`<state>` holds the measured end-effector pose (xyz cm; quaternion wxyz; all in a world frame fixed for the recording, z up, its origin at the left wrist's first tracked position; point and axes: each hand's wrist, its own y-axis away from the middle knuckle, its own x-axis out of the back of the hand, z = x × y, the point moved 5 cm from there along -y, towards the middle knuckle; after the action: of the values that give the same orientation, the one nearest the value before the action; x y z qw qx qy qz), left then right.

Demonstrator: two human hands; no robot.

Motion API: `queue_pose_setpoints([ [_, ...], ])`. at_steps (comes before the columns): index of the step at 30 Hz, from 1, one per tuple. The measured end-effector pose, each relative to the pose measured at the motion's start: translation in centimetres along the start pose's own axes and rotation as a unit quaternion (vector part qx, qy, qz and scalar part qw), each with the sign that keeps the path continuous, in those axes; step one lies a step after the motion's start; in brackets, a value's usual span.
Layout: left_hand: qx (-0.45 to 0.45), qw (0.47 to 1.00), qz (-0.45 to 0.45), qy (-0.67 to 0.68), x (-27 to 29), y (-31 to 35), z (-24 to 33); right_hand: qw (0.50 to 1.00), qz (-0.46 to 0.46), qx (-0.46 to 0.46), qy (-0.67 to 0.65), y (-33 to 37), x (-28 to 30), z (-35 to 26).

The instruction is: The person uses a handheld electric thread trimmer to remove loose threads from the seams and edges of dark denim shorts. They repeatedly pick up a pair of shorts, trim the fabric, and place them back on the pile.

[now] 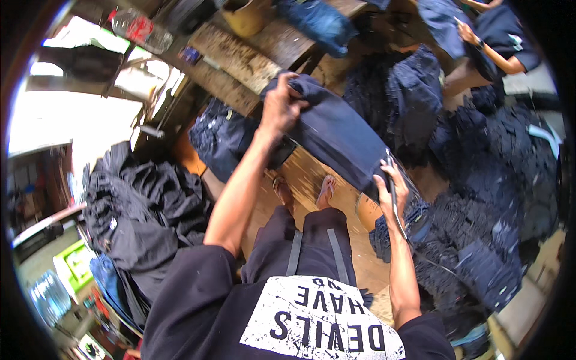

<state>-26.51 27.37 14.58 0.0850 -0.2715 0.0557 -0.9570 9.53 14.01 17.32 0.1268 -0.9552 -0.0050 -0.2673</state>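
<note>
A dark blue denim trouser leg [342, 129] stretches slantwise in front of me, from upper left to lower right. My left hand [282, 107] grips its far left end, fingers curled over the cloth. At the other end, my right hand [391, 187] is closed round a slim, pen-shaped tool [393, 195] with a dark cord [438, 264] that trails down past my forearm. The right thumb lies close to the edge of the cloth; whether it presses on it, I cannot tell. The tool's tip is too small to make out.
Dark garments are heaped at right [480, 198] and left [150, 210]. Beyond the cloth stands a worn wooden bench [234, 60] with folded jeans [318, 24]. At upper right, another person's hand [467, 31] holds blue cloth. A water jug [51, 298] sits lower left.
</note>
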Motion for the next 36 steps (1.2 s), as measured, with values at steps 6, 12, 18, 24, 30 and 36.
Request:
queue_pose_setpoints([
  [6,-0.092,0.974,0.069,-0.198,0.0,1.5,3.3,0.992,0.035,0.074,0.094,0.2,-0.8,1.5],
  [12,0.466,0.851,0.117,0.213,-11.3,20.8,5.6,0.995,-0.04,0.087,0.008,-1.5,2.0,2.7],
  [18,0.343,0.89,0.006,0.3,-16.6,19.7,7.4,0.985,-0.113,0.125,-0.047,-1.4,1.0,3.7],
  [24,0.29,0.9,0.118,0.304,-16.2,19.1,8.8,0.984,-0.102,0.118,-0.084,-0.9,1.4,4.2],
  [30,0.296,0.928,0.145,0.174,-17.1,19.0,7.5,0.978,-0.026,-0.059,-0.2,-0.6,2.3,5.6],
  [36,0.315,0.908,0.09,0.262,-15.0,19.8,8.7,0.992,-0.058,0.093,-0.057,-0.8,3.0,4.7],
])
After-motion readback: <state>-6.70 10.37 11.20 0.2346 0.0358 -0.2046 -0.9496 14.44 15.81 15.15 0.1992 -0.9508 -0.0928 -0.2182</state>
